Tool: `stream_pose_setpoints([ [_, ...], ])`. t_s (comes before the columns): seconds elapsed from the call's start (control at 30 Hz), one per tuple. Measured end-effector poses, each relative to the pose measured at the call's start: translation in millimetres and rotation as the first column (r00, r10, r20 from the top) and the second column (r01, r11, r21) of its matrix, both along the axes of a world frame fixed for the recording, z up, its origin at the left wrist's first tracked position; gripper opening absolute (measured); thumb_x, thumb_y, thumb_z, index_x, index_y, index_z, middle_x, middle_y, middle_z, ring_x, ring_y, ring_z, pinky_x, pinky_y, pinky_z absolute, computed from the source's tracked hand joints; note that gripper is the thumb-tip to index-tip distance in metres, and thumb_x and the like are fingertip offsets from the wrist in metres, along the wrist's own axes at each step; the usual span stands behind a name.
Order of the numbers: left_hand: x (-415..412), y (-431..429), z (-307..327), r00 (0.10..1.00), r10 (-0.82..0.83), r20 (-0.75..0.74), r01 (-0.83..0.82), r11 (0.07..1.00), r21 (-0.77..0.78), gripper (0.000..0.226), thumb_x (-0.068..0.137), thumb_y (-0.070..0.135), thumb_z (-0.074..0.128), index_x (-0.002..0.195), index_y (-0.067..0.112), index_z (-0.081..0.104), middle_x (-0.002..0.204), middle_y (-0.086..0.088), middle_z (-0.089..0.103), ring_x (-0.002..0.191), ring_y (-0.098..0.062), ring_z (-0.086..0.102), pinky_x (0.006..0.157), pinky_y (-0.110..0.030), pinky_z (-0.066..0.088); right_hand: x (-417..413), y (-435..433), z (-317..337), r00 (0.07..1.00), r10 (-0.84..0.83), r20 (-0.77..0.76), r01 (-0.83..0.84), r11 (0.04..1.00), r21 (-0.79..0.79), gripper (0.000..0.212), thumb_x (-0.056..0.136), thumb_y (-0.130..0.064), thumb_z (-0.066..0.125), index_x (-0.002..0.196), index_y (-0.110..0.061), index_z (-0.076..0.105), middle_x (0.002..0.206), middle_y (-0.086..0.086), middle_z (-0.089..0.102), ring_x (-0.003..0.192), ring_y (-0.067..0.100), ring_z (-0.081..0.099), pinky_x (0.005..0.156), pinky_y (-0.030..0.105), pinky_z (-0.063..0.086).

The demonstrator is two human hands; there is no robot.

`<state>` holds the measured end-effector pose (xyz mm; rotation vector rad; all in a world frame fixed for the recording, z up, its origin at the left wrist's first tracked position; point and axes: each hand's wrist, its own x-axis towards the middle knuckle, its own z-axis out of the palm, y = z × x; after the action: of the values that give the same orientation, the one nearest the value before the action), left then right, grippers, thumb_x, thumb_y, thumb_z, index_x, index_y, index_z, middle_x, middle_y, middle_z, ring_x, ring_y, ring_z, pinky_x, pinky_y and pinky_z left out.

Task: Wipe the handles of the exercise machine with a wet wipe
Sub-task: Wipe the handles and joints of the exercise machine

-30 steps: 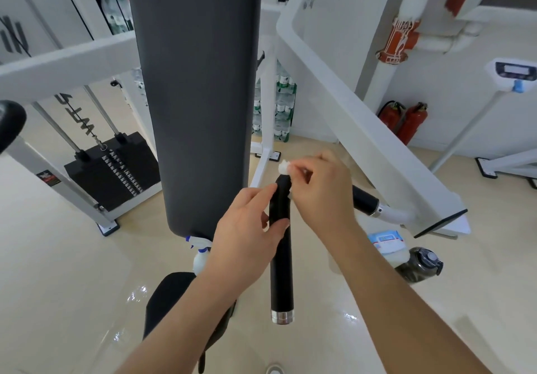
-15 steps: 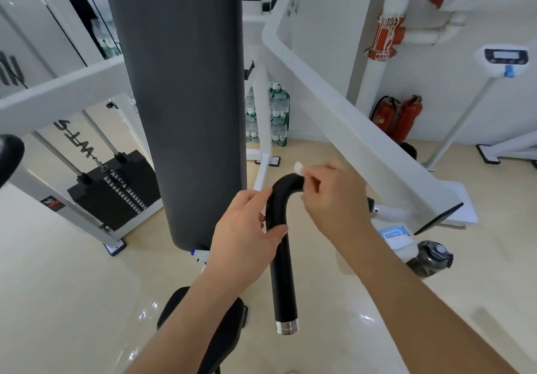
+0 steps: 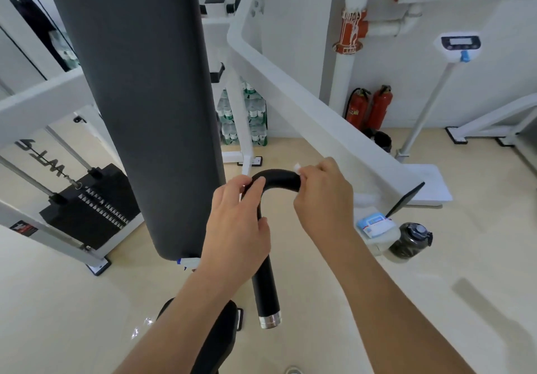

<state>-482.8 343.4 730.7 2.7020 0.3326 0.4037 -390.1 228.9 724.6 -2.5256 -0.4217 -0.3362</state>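
While the left hand (image 3: 235,228) closes its grip around the black handle (image 3: 266,292) just below the bend, the right hand (image 3: 322,199) pinches a small white wipe (image 3: 297,168) against the handle's horizontal stretch, at 1 o'clock from the left hand. The handle's straight part runs down toward 6 o'clock and ends in a silver cap (image 3: 270,321). A grey pad (image 3: 130,97) stands at 10 o'clock of the hands. On the floor (image 3: 436,315) at 3 o'clock lie a wipes pack (image 3: 374,224) and a dark bottle (image 3: 409,243); 2 red extinguishers (image 3: 369,107) stand at 1 o'clock.
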Motion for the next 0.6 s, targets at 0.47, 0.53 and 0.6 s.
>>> stream_pose_setpoints([
  [0.47,57,-1,-8,0.948,-0.271,0.170,0.222,0.939,0.262,0.024,0.085,0.015,0.067,0.108,0.016,0.071,0.102,0.001,0.070,0.099,-0.030,0.057,0.088,-0.038,0.050,17,-27,-16,0.978,0.199,0.064,-0.192,0.976,-0.105,0.031,0.068,-0.025,0.082,0.094,-0.012,0.072,0.094,0.004,0.063,0.086,0.028,0.058,0.069,0.033,0.040],
  [0.53,57,1,-11,0.944,-0.283,0.171,0.230,0.933,0.275,0.027,0.085,0.016,0.067,0.111,0.015,0.070,0.106,0.002,0.070,0.100,-0.029,0.056,0.088,-0.038,0.050,13,-47,-17,0.994,0.091,0.067,-0.078,0.980,-0.182,0.039,0.070,-0.034,0.080,0.105,-0.019,0.072,0.102,-0.002,0.069,0.100,0.026,0.058,0.080,0.040,0.038],
  [0.6,56,4,-14,0.945,-0.283,0.167,0.229,0.931,0.283,0.029,0.087,0.018,0.063,0.114,0.014,0.068,0.109,0.003,0.069,0.103,-0.029,0.055,0.091,-0.039,0.050,11,-59,-16,0.999,0.036,0.024,-0.030,0.971,-0.237,0.039,0.080,-0.040,0.070,0.117,-0.027,0.065,0.105,-0.007,0.069,0.110,0.020,0.052,0.086,0.038,0.031],
])
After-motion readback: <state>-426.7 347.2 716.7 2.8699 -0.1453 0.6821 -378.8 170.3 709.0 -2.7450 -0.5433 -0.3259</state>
